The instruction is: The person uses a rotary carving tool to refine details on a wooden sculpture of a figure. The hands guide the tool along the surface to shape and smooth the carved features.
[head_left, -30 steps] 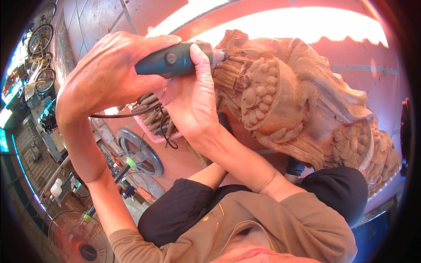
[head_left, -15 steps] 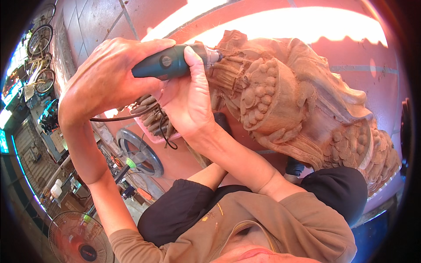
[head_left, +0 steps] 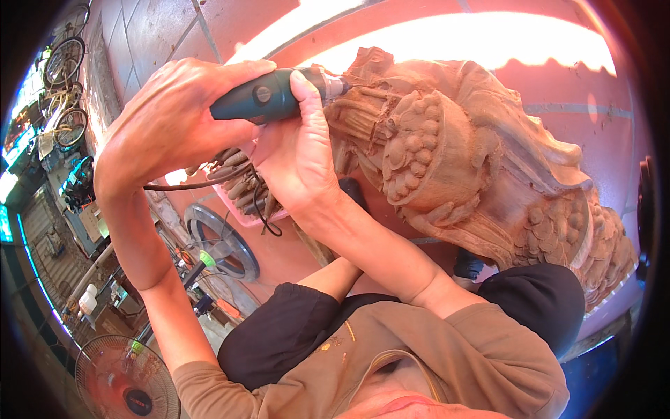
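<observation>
A teal rotary tool [head_left: 255, 99] lies across both my hands, its grey nose pointing right. My left hand [head_left: 183, 115] is closed round the rear of its body, thumb and fingers on either side. Underneath and in front, my right hand [head_left: 296, 150] grips it, the thumb pressed on the body near the nose. The tip meets, or is very close to, the upper left end of a carved brown wooden statue [head_left: 467, 150]; the bit itself is too small to make out. Round, fruit-like lumps and folded drapery cover the statue, which lies slanting down to the right.
Below my left wrist a dark cable [head_left: 199, 186] hangs in loops. Next to it stands a pink basket [head_left: 248, 220] of carving tools. A wheel-like ring [head_left: 222, 241], a fan [head_left: 125, 380], bicycles [head_left: 66, 66] and clutter line the left. Reddish tiles [head_left: 579, 126] form the floor.
The rotary tool and both my hands have shifted very slightly left and down. The grip stays the same and the statue has not visibly moved.
</observation>
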Demonstrator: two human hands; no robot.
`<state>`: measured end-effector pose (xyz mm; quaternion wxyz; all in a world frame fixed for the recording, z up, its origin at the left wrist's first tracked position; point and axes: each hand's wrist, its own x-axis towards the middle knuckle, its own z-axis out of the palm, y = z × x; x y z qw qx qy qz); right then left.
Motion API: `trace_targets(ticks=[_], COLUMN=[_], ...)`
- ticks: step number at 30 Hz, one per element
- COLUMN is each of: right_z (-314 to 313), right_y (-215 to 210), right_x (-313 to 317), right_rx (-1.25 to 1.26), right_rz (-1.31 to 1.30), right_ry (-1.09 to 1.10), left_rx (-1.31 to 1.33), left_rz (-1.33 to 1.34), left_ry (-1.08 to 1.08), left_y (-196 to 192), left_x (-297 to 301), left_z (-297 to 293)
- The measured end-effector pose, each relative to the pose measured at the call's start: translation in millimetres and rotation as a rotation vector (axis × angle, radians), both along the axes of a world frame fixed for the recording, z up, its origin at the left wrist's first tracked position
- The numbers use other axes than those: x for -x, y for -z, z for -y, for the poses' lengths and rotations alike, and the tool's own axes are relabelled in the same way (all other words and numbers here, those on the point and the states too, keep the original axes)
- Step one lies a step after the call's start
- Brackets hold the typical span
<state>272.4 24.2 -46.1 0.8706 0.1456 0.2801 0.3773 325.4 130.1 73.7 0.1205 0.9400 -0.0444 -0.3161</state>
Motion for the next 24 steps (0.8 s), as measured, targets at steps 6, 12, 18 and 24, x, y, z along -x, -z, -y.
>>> trace_targets(ticks=[6, 12, 18, 24], right_z=[6.3, 6.7, 11.7, 12.7], right_y=[2.5, -3.3, -5.2, 0.1], right_x=[-3.3, -0.3, -1.6, -0.4], right_rx=[-0.023, 0.038, 0.090, 0.061], right_rz=[0.039, 0.001, 0.036, 0.116], right_ry=[0.007, -0.034, -0.054, -0.039], left_rx=[-0.006, 0.011, 0.083, 0.072], left_rz=[-0.036, -0.008, -0.001, -0.038], left_ry=[-0.015, -0.034, -0.027, -0.018], left_y=[2.2, -2.5, 4.7, 5.4], left_x=[-3.0, 2.3, 4.2, 2.4], left_z=[0.8, 2.0, -0.1, -3.2])
